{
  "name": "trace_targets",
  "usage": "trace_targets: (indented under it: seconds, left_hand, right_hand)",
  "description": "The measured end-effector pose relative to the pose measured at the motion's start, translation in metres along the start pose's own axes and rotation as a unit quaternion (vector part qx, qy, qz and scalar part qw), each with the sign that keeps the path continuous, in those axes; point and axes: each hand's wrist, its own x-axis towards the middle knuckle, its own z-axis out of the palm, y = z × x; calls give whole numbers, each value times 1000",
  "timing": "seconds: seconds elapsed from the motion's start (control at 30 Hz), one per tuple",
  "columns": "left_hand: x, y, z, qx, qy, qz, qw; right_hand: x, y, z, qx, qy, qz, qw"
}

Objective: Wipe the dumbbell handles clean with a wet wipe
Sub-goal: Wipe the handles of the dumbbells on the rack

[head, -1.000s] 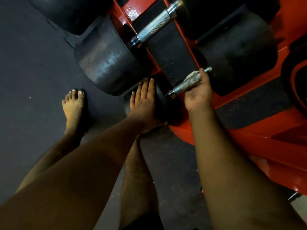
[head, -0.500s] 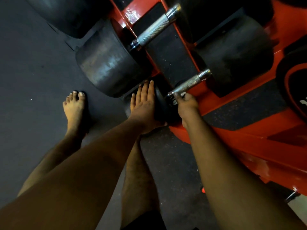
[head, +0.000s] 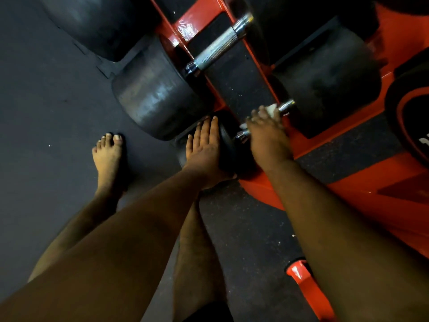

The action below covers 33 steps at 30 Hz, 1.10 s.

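Observation:
My right hand (head: pixel 267 133) wraps a white wet wipe (head: pixel 272 109) around the metal handle of the near dumbbell, so only the handle's ends (head: pixel 286 105) show. My left hand (head: pixel 204 147) lies flat with straight fingers against that dumbbell's black near head (head: pixel 228 145). Its far head (head: pixel 329 84) sits on the red rack. A second dumbbell rests further back, its knurled steel handle (head: pixel 217 49) bare and untouched.
The red rack frame (head: pixel 362 205) with black rubber pads runs along the right. Big black dumbbell heads (head: pixel 153 98) jut over the dark rubber floor (head: pixel 46 89). My bare left foot (head: pixel 108 154) stands on the floor; a red rack foot (head: pixel 301 275) is near my right forearm.
My right hand slid back along the handle to its near end, then out again over the middle with the wipe. My left hand stayed flat on the dumbbell head.

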Motion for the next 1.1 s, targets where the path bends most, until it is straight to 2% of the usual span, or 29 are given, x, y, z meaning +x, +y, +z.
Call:
trace_targets:
  seconds: [0.07, 0.1, 0.23, 0.37, 0.5, 0.57, 0.63, 0.7, 0.73, 0.83, 0.9, 1.0, 1.07, 1.1]
  left_hand:
    - [0, 0, 0, -1, 2, 1, 1000]
    - [0, 0, 1, 0, 4, 0, 1000]
    - [1, -1, 1, -5, 10, -1, 1000]
    - [1, -2, 0, -5, 5, 3, 1000]
    - [1, -2, 0, -7, 0, 2, 1000]
    - [0, -1, -1, -7, -4, 5, 1000]
    - [1, -2, -1, -7, -4, 5, 1000]
    - [2, -3, 0, -3, -1, 2, 1000]
    - [3, -3, 1, -3, -2, 1, 1000]
    - [2, -3, 0, -5, -10, 2, 1000]
    - [2, -2, -1, -4, -17, 2, 1000]
    - [3, -2, -2, -3, -20, 0, 1000]
    - [2, -1, -3, -3, -23, 0, 1000]
    - [2, 0, -3, -2, -23, 1, 1000]
  right_hand:
    - [-11, -8, -1, -45, -67, -102, 991]
    - [-10, -5, -4, -69, -70, -121, 988]
    - [2, 11, -10, -74, -30, -31, 996]
    - [-17, -10, -3, -36, -49, -95, 994]
    - [-36, -11, 1, 34, -23, -68, 997]
    - [-44, -10, 0, 99, 19, -38, 994]
    - [-44, -4, -1, 160, 110, 17, 981]
    - [-29, 7, -2, 176, 194, 77, 962]
    - [-20, 11, -2, 175, 200, 103, 959]
    - [-5, 6, 9, 135, 126, 118, 976]
    - [-12, -4, 21, 143, 102, 77, 981]
    - [-34, -14, 22, 217, 65, 1, 974]
    - [-46, -13, 15, 254, 89, -12, 963]
    - [-48, -10, 12, 265, 133, 16, 955]
